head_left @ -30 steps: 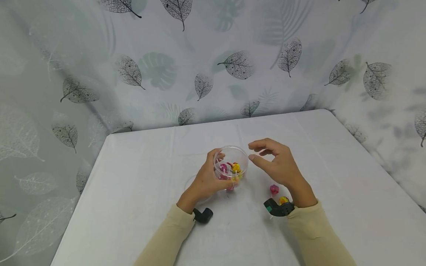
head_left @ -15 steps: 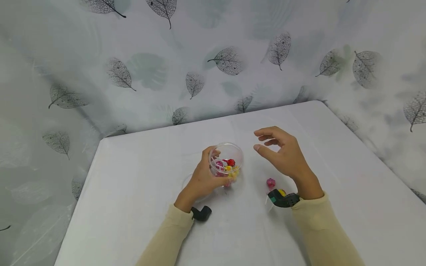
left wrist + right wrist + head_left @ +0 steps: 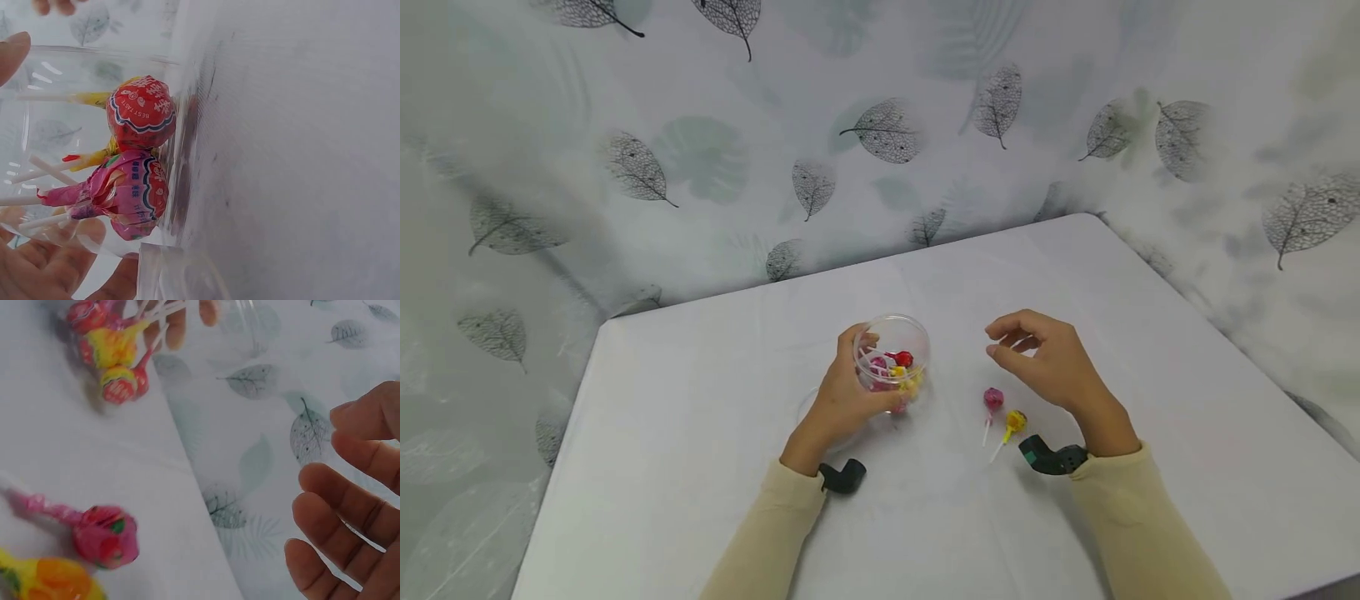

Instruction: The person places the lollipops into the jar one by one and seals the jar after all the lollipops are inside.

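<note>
My left hand (image 3: 844,393) grips a clear round plastic jar (image 3: 891,320) from its left side, thumb along the front. Inside the jar lie several wrapped lollipops, among them a red lollipop (image 3: 142,112) and a pink lollipop (image 3: 134,194), their white sticks leaning toward the mouth. To the right of the jar, my right hand (image 3: 1051,360) hovers over the table with relaxed, slightly bent fingers and nothing in them. Below that hand, a loose pink lollipop (image 3: 993,398) and a yellow lollipop (image 3: 1016,421) lie on the white cloth, sticks pointing toward the front.
A clear round lid (image 3: 808,403) lies on the table, partly hidden behind my left hand and wrist. The white-covered table (image 3: 700,417) backs onto a leaf-patterned curtain (image 3: 715,167), which also stands along both sides.
The right hand rises away from the jar to the right, then comes lower, uncovering the yellow lollipop. A red lollipop now shows in the jar. The head view shifts.
</note>
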### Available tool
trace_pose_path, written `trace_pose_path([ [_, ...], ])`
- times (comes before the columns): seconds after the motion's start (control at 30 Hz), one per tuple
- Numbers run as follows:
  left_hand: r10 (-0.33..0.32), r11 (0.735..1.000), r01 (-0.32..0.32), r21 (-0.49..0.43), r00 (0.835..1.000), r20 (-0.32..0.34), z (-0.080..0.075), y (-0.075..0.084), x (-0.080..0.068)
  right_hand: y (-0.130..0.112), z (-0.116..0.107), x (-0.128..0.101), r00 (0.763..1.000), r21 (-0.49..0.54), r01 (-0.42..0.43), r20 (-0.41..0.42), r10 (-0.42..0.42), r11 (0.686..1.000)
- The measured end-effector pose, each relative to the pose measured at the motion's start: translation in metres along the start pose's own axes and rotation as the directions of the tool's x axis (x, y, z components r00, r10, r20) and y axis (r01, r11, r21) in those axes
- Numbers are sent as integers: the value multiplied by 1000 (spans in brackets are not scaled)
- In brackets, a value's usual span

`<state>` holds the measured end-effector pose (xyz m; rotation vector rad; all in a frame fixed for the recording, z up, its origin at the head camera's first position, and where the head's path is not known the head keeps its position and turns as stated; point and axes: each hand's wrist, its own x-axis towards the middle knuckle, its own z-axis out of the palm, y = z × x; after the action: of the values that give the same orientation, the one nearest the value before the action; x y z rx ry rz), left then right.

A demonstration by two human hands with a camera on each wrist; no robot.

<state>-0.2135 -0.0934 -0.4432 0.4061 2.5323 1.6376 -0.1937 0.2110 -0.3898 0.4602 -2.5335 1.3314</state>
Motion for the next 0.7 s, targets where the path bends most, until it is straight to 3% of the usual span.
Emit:
trace_pose_path([
  [0.2, 5, 1000, -5, -1, 1000, -5, -3, -1, 1, 24, 4, -12, 976, -54, -154, 151, 160, 987],
  [0.5, -8, 1000, 8, -3, 1000, 2, -1, -3, 1, 38, 9, -16, 885, -62, -309, 348, 310, 949],
  [0.7, -1, 1000, 1, 0, 1000, 3, 0, -1, 2, 37, 11, -17, 884, -78, -302, 349, 310, 950],
])
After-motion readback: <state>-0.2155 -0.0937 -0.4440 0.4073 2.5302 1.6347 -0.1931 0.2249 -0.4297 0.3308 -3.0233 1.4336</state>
